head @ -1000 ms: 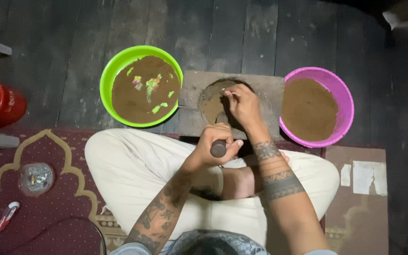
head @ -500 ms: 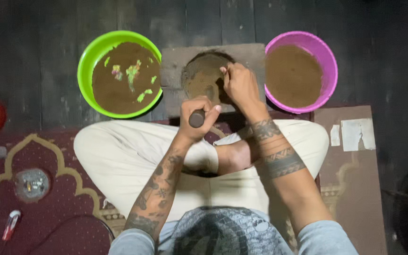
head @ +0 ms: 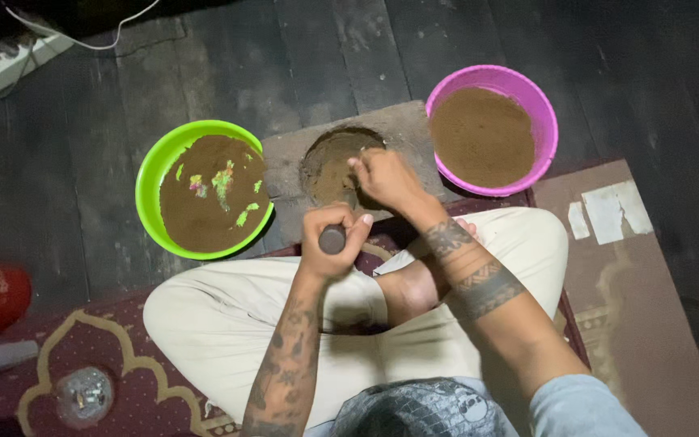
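Two bowls (head: 204, 190) on dark floorboards (head: 349, 57); left hand (head: 333, 239) grip clamped around pestle (head: 332, 239), right hand (head: 386, 178) fingers together in stone mortar (head: 337, 162).

A home floor used as a workspace: dark wooden floorboards (head: 82, 146), a maroon patterned rug (head: 74, 348) near left, plastic bowls (head: 149, 184) of brown powder, a power strip (head: 10, 61) far left

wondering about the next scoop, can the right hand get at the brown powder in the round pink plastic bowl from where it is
Probably yes: the right hand rests at the stone slab's hollow, and the pink bowl sits open just beside it, with nothing between them.
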